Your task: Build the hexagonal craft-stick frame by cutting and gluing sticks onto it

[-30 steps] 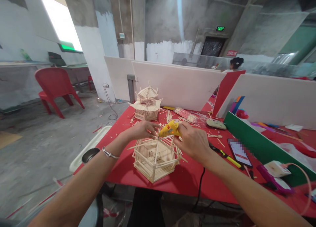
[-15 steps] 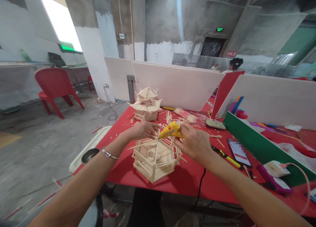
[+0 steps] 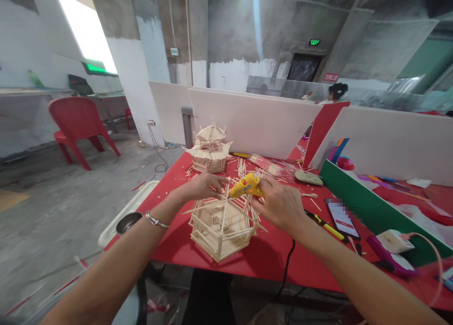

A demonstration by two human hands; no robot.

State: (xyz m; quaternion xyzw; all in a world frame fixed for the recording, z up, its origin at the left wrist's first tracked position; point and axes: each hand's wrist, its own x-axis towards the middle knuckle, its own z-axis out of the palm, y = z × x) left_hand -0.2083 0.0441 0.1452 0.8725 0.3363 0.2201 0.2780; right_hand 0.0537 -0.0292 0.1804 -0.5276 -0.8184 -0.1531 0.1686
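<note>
A hexagonal frame of thin wooden sticks (image 3: 222, 226) stands on the red table (image 3: 269, 254) in front of me. My right hand (image 3: 281, 204) grips a yellow glue gun (image 3: 244, 185), its nozzle pointing left at the frame's top centre. My left hand (image 3: 203, 185) is closed in a pinch on a thin wooden stick at the frame's top, close to the nozzle. A silver bracelet (image 3: 156, 220) is on my left wrist.
A finished stick pagoda (image 3: 209, 148) stands at the table's far side, with loose sticks (image 3: 272, 167) beside it. To the right lie a phone (image 3: 342, 217), a yellow-handled tool (image 3: 323, 225) and a green divider (image 3: 368, 207). White panels (image 3: 255, 122) back the table. A red chair (image 3: 76, 124) stands far left.
Hardly anything differs. My right hand with the glue gun has shifted very slightly; the left hand stays pinched at the frame's top.
</note>
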